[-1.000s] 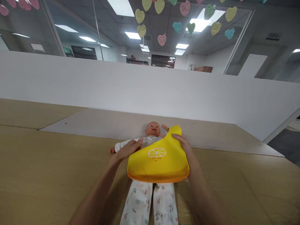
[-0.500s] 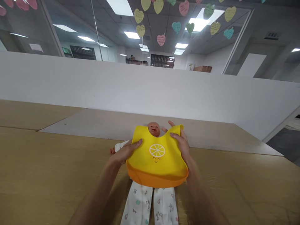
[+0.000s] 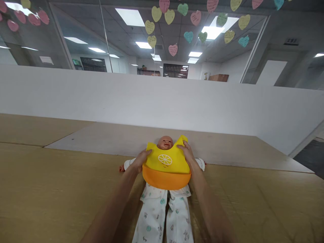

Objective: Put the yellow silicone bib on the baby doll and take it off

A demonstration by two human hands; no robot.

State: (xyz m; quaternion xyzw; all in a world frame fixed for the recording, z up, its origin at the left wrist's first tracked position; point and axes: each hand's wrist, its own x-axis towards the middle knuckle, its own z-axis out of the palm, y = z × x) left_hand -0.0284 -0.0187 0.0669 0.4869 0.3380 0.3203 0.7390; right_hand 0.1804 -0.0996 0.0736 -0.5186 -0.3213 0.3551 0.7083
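A yellow bib (image 3: 174,160) with an orange catch pocket and a printed citrus slice lies over the chest of a baby doll (image 3: 165,143). My left hand (image 3: 142,160) grips the bib's upper left edge, thumb on its front. At the upper right, my right hand (image 3: 186,152) pinches the other side near the neck strap, which stands up a little. The doll is on its back, head away from me, arms spread out to both sides. Its patterned white trousers (image 3: 152,216) stretch toward me. Most of its torso is hidden under the bib.
The doll lies on a wooden tabletop (image 3: 63,189). Behind its head runs a paler grey-beige panel (image 3: 121,138), then a low white wall (image 3: 162,104). Above that is a glass pane with paper hearts (image 3: 172,50) stuck on it.
Both hands have lowered the bib onto the doll's chest and neck, farther from me. My right fingers have closed in from being partly spread. The doll's right-side sleeve now shows.
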